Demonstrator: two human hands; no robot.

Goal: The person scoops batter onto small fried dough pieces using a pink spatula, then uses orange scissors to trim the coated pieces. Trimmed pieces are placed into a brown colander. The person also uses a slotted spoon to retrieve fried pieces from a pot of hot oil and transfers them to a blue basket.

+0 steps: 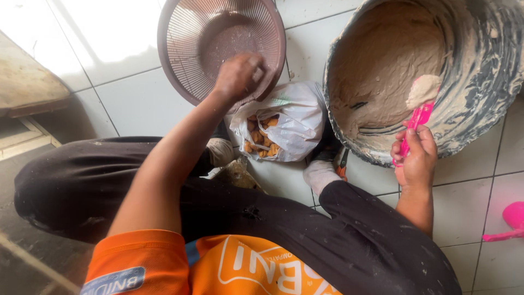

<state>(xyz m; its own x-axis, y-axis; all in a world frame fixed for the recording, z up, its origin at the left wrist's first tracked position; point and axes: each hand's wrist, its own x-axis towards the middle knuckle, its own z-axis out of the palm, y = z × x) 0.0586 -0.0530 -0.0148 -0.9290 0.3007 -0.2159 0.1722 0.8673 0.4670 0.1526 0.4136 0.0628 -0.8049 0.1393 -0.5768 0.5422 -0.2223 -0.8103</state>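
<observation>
My left hand [238, 76] is closed over the near rim of a brown plastic colander [218, 38] that lies on the white tiled floor; whether it grips the rim or something small is hidden. My right hand [416, 158] is shut on a pink spoon [417, 117] whose head is coated in beige paste. The spoon reaches into a large tilted bucket [480, 71] full of thick beige batter [382, 60]. Between the colander and the bucket sits a white plastic bag [297, 117] holding several orange-brown fried pieces [261, 139].
I sit on the floor in black trousers [109, 175] and an orange shirt, with socked feet [319, 175] beside the bag. A second pink utensil [510, 221] lies on the tiles at the right edge. A low wooden ledge [27, 82] stands at far left.
</observation>
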